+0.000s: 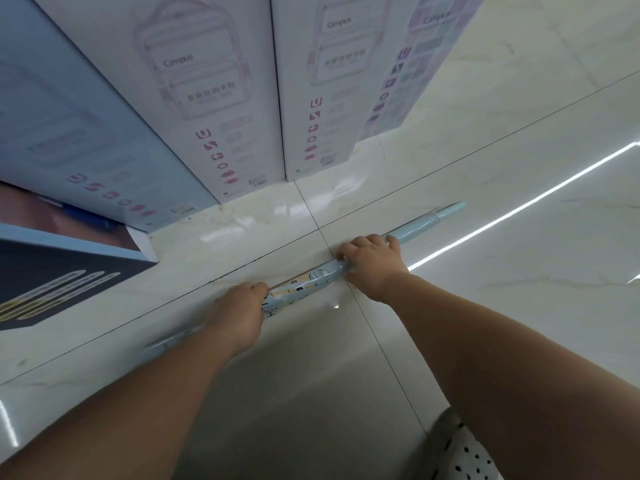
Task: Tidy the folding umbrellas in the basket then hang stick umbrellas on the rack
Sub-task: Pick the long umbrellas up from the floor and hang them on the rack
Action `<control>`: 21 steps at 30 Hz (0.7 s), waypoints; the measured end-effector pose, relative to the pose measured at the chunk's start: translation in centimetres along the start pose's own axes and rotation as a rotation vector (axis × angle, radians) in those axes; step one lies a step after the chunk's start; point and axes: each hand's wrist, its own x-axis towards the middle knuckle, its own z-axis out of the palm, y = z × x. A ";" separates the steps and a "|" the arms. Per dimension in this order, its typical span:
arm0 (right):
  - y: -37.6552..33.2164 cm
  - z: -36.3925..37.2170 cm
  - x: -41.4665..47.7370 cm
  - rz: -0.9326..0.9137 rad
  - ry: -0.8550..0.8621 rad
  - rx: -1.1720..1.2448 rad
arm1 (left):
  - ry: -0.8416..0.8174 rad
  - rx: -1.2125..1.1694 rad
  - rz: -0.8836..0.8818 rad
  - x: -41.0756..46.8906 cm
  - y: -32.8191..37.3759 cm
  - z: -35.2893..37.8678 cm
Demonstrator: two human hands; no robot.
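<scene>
A light blue stick umbrella (313,280) with small cartoon prints, wrapped in clear plastic, lies across the glossy floor tiles, its tip (450,208) pointing up and to the right. My left hand (237,315) grips it low on the canopy, and the handle end runs out of sight behind my left forearm. My right hand (372,263) grips it further up, fingers curled over the top. No basket or rack is in view.
Tall white and blue backpack boxes (221,109) stand on the floor just beyond the umbrella. A dark box (62,282) juts in at the left. Pale floor tiles (502,237) stretch to the right. A spotted cloth (464,452) shows at the bottom right.
</scene>
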 end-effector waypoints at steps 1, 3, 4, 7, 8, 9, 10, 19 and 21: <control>0.2 0.0 0.2 -0.021 -0.003 -0.014 | -0.006 -0.003 0.003 0.0 0.0 -0.1; 0.7 0.1 0.4 -0.073 -0.017 -0.040 | -0.007 -0.018 0.011 -0.2 0.0 -0.3; 1.0 0.1 0.4 -0.099 -0.023 -0.051 | -0.006 -0.033 0.016 -0.3 0.0 -0.4; 1.9 -0.4 0.2 -0.153 -0.039 -0.043 | -0.018 -0.095 0.028 -0.5 0.1 -0.8; 2.1 -0.7 0.1 -0.164 -0.040 -0.021 | -0.018 -0.136 0.032 -0.7 0.1 -1.1; 2.4 -1.0 -0.1 -0.171 -0.041 -0.001 | -0.014 -0.185 0.037 -0.8 0.1 -1.4; 2.7 -1.5 -0.2 -0.177 -0.045 0.013 | -0.012 -0.237 0.048 -1.0 0.0 -1.8; 4.2 -10.5 -7.1 -0.158 -0.137 0.129 | -0.105 -0.486 0.023 -7.4 3.1 -9.0; 4.3 -13.5 -10.6 -0.150 -0.111 0.146 | -0.107 -0.501 0.032 -10.5 4.6 -11.6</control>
